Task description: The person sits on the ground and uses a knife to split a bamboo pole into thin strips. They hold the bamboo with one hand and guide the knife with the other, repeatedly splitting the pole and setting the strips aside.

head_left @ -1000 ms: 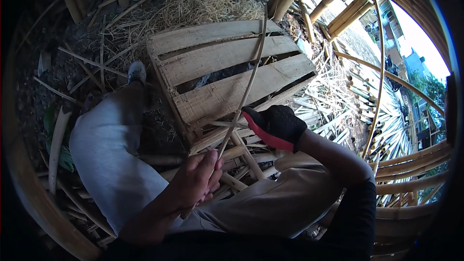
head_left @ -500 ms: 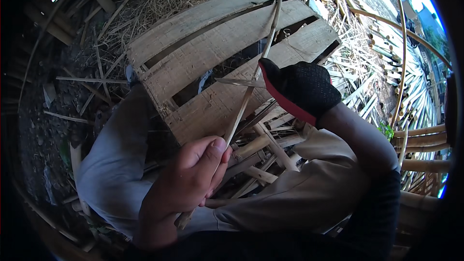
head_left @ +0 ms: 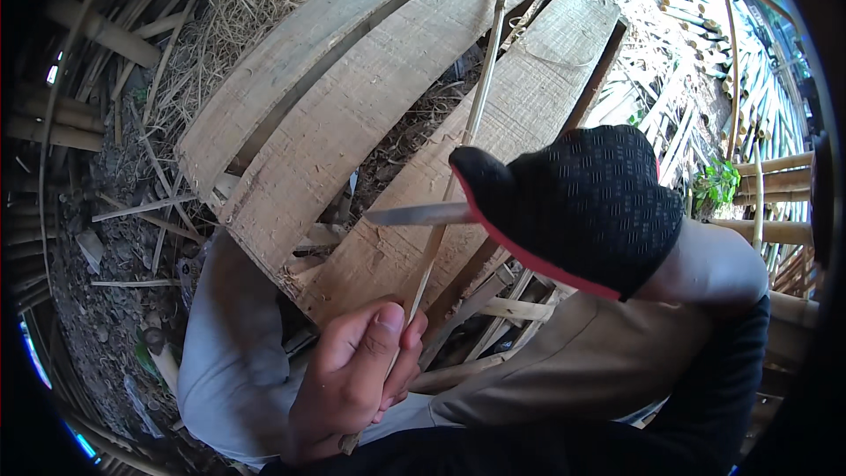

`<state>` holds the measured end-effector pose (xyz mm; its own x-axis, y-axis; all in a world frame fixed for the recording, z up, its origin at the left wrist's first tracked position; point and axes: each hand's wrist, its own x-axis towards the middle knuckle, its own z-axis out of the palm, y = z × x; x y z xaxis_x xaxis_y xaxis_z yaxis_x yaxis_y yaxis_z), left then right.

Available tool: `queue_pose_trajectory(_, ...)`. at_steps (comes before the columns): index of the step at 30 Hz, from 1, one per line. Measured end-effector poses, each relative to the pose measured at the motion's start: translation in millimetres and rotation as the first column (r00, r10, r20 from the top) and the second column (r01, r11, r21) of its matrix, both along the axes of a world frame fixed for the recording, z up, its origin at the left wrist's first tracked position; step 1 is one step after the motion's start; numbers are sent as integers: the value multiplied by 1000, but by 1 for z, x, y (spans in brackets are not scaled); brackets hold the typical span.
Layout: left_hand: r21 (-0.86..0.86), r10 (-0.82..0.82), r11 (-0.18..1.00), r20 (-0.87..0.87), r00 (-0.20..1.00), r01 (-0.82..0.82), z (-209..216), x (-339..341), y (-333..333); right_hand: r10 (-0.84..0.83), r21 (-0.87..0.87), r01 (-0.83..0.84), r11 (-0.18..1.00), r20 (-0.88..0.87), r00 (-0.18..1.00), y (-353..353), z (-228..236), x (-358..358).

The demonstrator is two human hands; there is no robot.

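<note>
**Strip runs away from the bare left hand; knife crosses it from the right**

Far left: bamboo poles (head_left: 101,31) in shade, then a heap of dry straw (head_left: 220,70) beyond the near ground, and the left trouser leg (head_left: 233,361), bent close to the body

Left hand (head_left: 352,361): bare, fingers curled and closed round the lower part of a thin pale strip (head_left: 431,251), thumb laid along it. A short butt of the strip pokes out below the fist

Middle: slatted wooden crate (head_left: 397,88), with gaps between its boards. The strip's long axis runs from the left fist up the view, leaning a little right, away from the body and over the crate, its far end out past the top edge. Cannot tell whether it touches the boards

Key relation: knife blade (head_left: 401,215) lies nearly square across the strip, its tip out on the left side. Crossing sits beyond the left fist and closer to the right hand. Cannot tell how far the edge bites, if at all

Right hand (head_left: 573,207): in a black glove (head_left: 608,185) with red edging, closed round the knife; the handle is hidden. Gloved thumb tip just right of the strip

Farther right: a small green plant (head_left: 716,183) by stacked bamboo
</note>
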<state>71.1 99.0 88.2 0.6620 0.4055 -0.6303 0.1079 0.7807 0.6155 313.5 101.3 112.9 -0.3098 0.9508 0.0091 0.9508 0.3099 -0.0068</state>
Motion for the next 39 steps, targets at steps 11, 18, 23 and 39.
queue_pose_trajectory(11,137,91,987,3,996,-90,11,10,-49,-279,-342,243,908,-60,958,-1,1,10)
queue_pose_trajectory(18,153,106,982,17,994,-107,21,2,-76,-216,-287,183,940,-86,973,-23,11,0)
queue_pose_trajectory(23,239,192,954,-34,981,-178,10,-5,-100,-313,-162,299,940,-74,947,9,-14,28)
queue_pose_trajectory(39,341,95,935,32,995,-101,-3,-19,-130,-410,-122,418,900,85,908,0,-1,44)
